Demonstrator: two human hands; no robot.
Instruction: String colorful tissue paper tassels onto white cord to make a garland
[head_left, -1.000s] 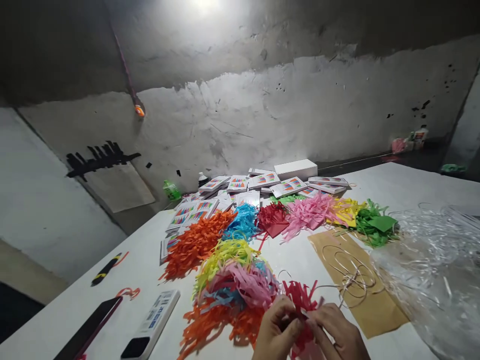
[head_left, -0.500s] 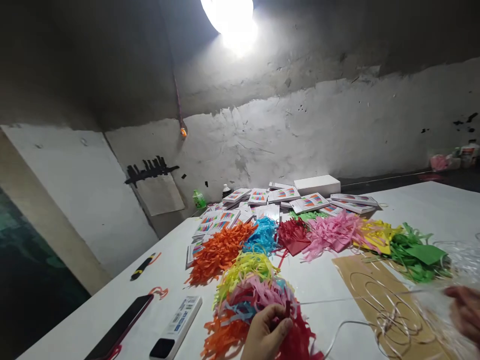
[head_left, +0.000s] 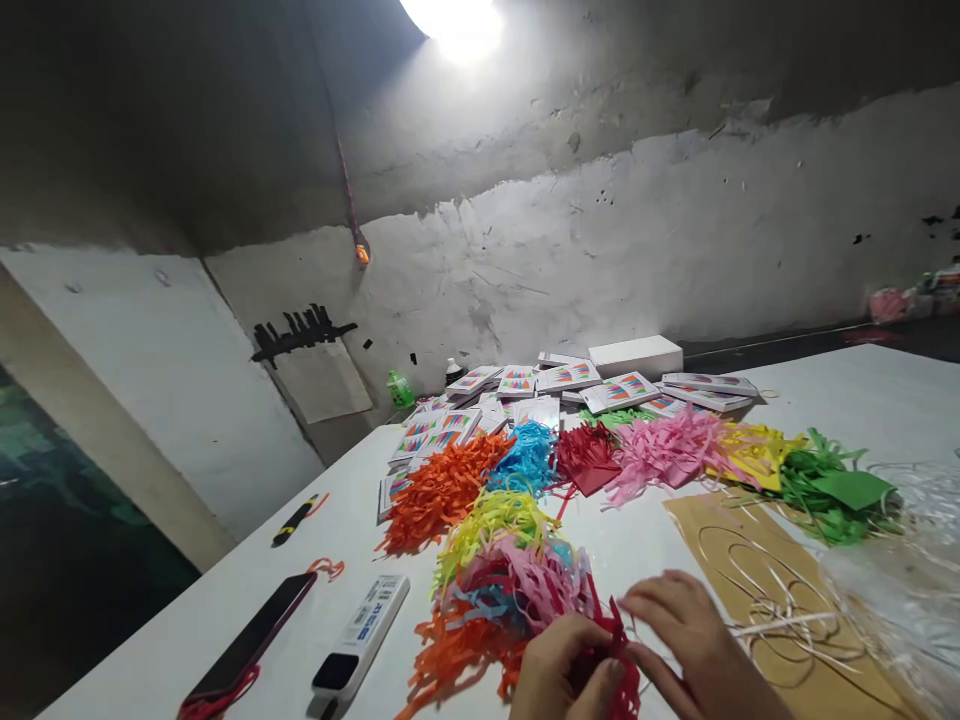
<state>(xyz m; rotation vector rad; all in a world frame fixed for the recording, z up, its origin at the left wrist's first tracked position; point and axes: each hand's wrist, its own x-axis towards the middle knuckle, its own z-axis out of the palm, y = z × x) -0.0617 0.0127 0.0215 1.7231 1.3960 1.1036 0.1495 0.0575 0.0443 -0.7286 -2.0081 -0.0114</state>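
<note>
While red fringe (head_left: 630, 692) in grasp of left hand (head_left: 556, 672), right hand (head_left: 688, 632) alongside, its hold unclear.

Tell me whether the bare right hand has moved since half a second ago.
Yes. The right hand has moved leftward, from right of the flat brown paper sheet to its left edge.

Between the white device (head_left: 367, 630) and the multicoloured paper-fringe garland (head_left: 510, 580), a narrow wedge of white tabletop (head_left: 381, 682) leaves a hand room to pass. Ahead, a row of fringed paper (head_left: 589, 462) blocks the way; rightward, tangled cord (head_left: 795, 619) over brown paper (head_left: 840, 690) does.
</note>
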